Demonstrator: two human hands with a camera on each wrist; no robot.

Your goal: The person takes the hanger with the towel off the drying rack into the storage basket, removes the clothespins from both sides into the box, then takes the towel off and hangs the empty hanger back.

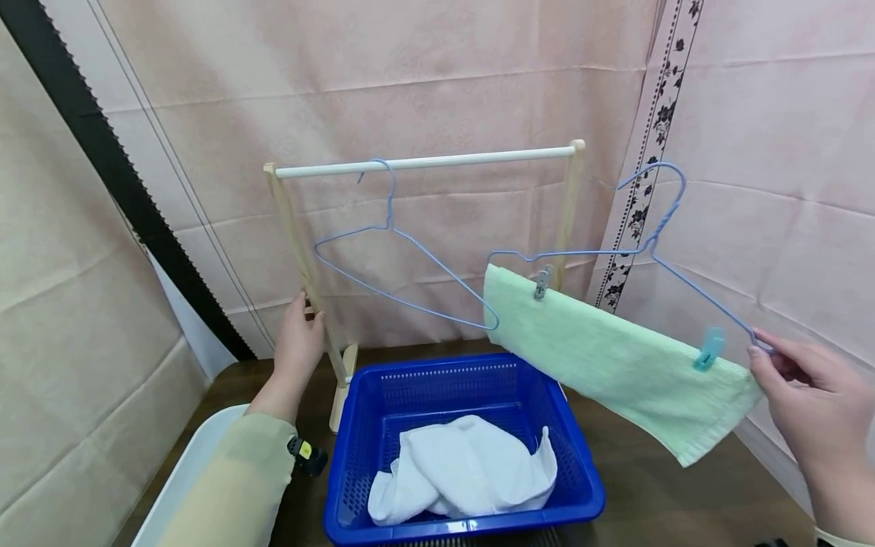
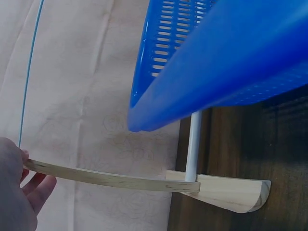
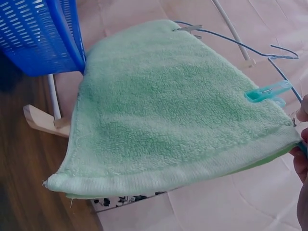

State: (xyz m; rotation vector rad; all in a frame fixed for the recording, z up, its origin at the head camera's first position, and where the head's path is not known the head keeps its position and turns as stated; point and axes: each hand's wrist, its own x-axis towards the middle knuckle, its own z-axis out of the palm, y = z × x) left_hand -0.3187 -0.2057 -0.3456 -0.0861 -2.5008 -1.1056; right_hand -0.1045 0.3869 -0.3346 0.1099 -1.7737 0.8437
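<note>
- The green towel (image 1: pixel 615 353) sits at about four o'clock from the middle of the head view, in the air above the table (image 1: pixel 656 494), sloping down toward four o'clock.
- It hangs along the lower side of a blue hanger (image 1: pixel 654 237), which is apart from the rack; the hanger's hook is at one o'clock from the towel.
- Two pegs fix the towel's top edge: a grey peg (image 1: pixel 542 282) toward its ten o'clock end and a teal peg (image 1: pixel 709 349) toward its three o'clock end.
- The right hand (image 1: pixel 816 395), at the towel's four o'clock end, pinches the hanger's corner, thumb and fingers closed on the wire.
- At ten o'clock from the towel, a bare hanger (image 1: pixel 390 220) hangs by its hook from the rail (image 1: pixel 465 160) of a wooden rack (image 1: pixel 292 235).
- The left hand (image 1: pixel 297 338), at eight o'clock from the middle, grips the rack's near-side post low down, fingers curled behind it.
- At six o'clock stands a blue basket (image 1: pixel 447 391) with a crumpled white cloth (image 1: pixel 472 471) inside.
- A pale tub (image 1: pixel 198 441) shows at eight o'clock, partly behind the left sleeve (image 1: pixel 235 479).
- Pinkish curtains (image 1: pixel 444 76) fill the twelve o'clock side.
</note>
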